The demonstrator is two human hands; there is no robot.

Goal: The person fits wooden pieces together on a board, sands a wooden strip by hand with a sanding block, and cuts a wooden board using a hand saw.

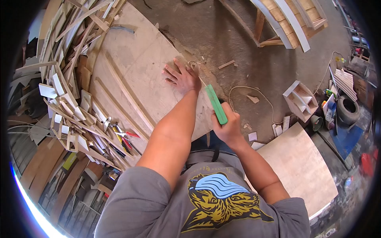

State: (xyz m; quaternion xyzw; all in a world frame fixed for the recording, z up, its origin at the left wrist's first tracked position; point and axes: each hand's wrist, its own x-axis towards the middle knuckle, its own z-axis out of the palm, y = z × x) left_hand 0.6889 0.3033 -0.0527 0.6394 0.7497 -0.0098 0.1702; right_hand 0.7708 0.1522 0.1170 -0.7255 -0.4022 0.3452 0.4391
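Note:
My left hand (184, 76) lies flat on a large plywood sheet (147, 51), near its right edge, with its fingers spread. Just right of it, my right hand (229, 123) is closed around a green tool (216, 104) with a long, block-shaped body. This tool is at the sheet's edge and points away from me; its exact kind and its underside are hidden. A thin pale strip runs from its far end towards my left hand. Long narrow wood strips (129, 92) lie on the sheet, left of my left hand.
Offcuts (65, 103) are heaped at the left, with pliers (126, 141) beside them. A cord (254, 89) and wood scraps lie on the floor. At upper right stands a curved wooden frame (291, 23). A tire (348, 110), a wooden box (300, 100) and another panel (297, 166) are to the right.

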